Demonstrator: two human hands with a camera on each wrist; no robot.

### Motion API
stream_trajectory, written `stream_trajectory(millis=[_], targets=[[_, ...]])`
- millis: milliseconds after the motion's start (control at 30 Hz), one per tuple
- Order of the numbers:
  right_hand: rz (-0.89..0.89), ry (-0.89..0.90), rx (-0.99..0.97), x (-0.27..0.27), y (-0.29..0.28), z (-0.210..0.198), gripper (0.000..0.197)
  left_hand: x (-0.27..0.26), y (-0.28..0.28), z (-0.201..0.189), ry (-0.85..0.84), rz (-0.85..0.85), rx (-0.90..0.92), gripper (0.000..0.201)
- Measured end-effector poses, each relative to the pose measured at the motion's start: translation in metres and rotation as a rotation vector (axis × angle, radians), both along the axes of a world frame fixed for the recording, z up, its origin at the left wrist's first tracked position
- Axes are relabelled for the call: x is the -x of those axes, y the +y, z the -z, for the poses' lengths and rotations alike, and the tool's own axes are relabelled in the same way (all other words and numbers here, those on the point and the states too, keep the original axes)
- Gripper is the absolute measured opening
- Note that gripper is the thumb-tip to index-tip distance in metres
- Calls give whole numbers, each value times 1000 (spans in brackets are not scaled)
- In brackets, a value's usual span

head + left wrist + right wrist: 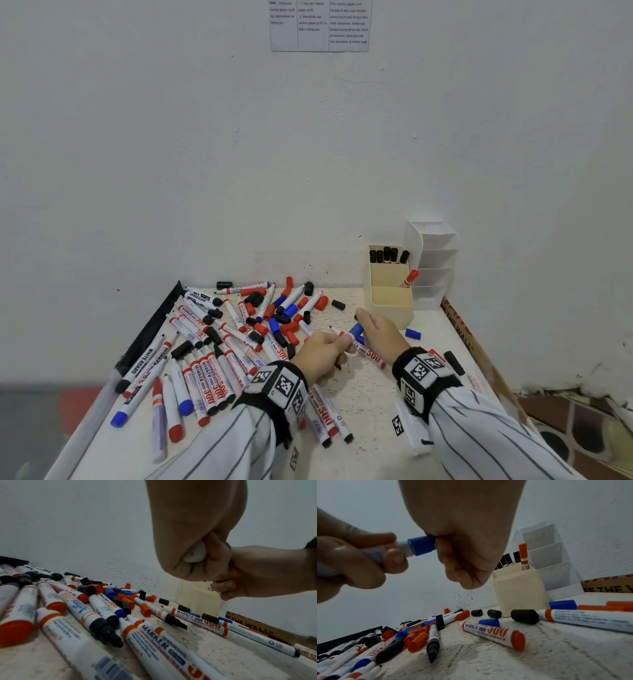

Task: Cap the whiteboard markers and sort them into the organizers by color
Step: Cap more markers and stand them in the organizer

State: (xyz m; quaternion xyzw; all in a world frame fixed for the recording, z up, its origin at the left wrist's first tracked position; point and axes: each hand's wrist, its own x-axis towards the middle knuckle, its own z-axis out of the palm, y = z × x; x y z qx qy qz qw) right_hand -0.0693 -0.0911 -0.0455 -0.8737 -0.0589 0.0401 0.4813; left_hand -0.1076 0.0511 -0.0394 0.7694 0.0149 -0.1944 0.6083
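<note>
Pressing cap (422, 547) on | left hand (320, 353) grips marker (402, 547) barrel, right hand (376, 330) fingers pinch cap | light, rigid, slick plastic; hold mid-barrel, push straight.

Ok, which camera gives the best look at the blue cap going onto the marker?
The right wrist view: the blue cap fills the frame, pinched by the right hand, seated on the marker's end. The head view shows it small between both hands. The left wrist view hides it behind the left hand.
</note>
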Motion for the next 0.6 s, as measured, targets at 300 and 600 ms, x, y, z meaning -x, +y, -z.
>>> stream_trajectory(millis=[300, 600], targets=[[-86, -17, 122, -1, 7, -1, 45, -1, 17, 6, -143, -18, -85, 25], [-146, -21, 71, -5, 18, -5, 39, -5, 29, 15, -266, -136, -100, 17]])
